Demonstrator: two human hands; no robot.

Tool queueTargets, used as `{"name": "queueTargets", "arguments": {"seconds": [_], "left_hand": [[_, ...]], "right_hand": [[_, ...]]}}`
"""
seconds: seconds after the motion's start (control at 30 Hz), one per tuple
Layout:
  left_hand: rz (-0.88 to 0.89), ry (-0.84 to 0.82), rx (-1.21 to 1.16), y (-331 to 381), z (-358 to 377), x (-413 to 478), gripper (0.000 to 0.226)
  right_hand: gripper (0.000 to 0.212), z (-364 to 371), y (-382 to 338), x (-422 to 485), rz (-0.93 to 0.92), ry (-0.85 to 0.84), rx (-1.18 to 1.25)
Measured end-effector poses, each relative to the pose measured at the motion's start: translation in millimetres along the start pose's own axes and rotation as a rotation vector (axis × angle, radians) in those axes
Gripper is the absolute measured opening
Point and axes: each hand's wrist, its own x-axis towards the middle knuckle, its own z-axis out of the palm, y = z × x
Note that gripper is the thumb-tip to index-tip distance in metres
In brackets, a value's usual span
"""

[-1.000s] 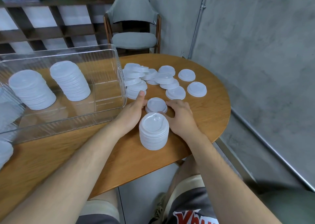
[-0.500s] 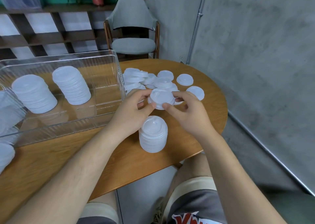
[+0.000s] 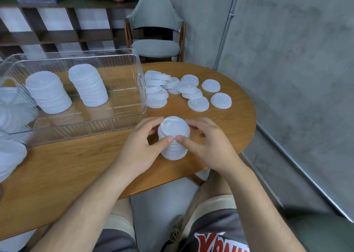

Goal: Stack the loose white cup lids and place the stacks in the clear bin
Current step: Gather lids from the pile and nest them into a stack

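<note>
both hands are curled round the top of the growing stack (image 3: pixel 173 152): the left hand (image 3: pixel 141 146) and right hand (image 3: pixel 208 146) meet thumb to thumb on its near side while their fingers wrap the far rim, clamping the top lid (image 3: pixel 173 126) between them. half a second ago that lid was held in the air, beyond the stack and over the scattered ones; now it has come down onto the pile, so one more piece looks seated, or nearly so, and the hands seem to be pressing and squaring it. the stack stands upright on the table (image 3: pixel 67 165), directly under the grip, just in front of the near right corner of the clear bin (image 3: pixel 76 129) and apart from it. two finished stacks (image 3: pixel 89 87) already stand inside the bin. plenty of loose lids (image 3: pixel 198 103) lie farther back to the right of the bin, so stacking is far from over, and this pile probably needs more lids before it goes in.
</note>
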Motion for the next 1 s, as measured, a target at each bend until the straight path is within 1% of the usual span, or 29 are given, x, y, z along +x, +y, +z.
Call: {"name": "queueTargets", "arguments": {"seconds": [0.17, 0.4, 0.53, 0.73, 0.87, 1.0], "left_hand": [[0.007, -0.019, 0.027, -5, -1, -3, 0.057], [0.013, -0.023, 0.045, 0, -1, 3, 0.055], [0.013, -0.049, 0.051, -3, 0, 0, 0.054], [0.0, -0.08, 0.063, -4, -1, 1, 0.052], [-0.02, -0.092, 0.051, 10, -7, 16, 0.055], [0.056, -0.117, 0.146, 34, -2, 49, 0.052]], "right_hand": [[0.049, 2, 1, -2, 0.003, -0.01, 0.002], [0.052, 0, 2, 0, 0.023, -0.008, -0.039], [0.048, 0, 4, -3, 0.031, -0.02, -0.021], [0.049, 4, 9, -4, 0.036, -0.02, -0.001], [0.05, -4, 6, 7, 0.037, 0.047, 0.014], [0.041, -14, 5, 32, 0.022, 0.14, -0.038]]}}
